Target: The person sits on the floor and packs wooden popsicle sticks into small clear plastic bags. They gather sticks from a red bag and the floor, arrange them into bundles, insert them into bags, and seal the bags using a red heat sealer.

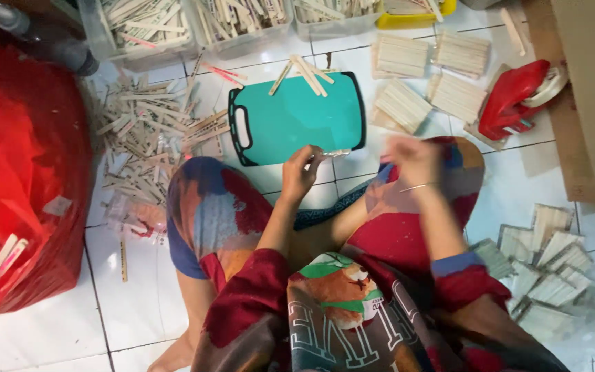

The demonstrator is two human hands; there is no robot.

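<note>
I sit on a white tiled floor with my knees up. My left hand (300, 172) pinches one end of a strip of clear tape (330, 153) just below a teal cutting board (297, 118). My right hand (411, 158) is blurred with motion over my right knee, fingers curled; I cannot tell what it holds. A few flat wooden sticks (306, 73) lie across the board's far edge. A red tape dispenser (514, 98) stands to the right of my right hand.
A loose heap of wooden sticks (144, 131) lies left of the board. Taped stick bundles (427, 76) sit beyond it, more bundles (544, 269) at right. Clear bins of sticks (242, 21) line the far side. A red plastic bag (22, 179) fills the left.
</note>
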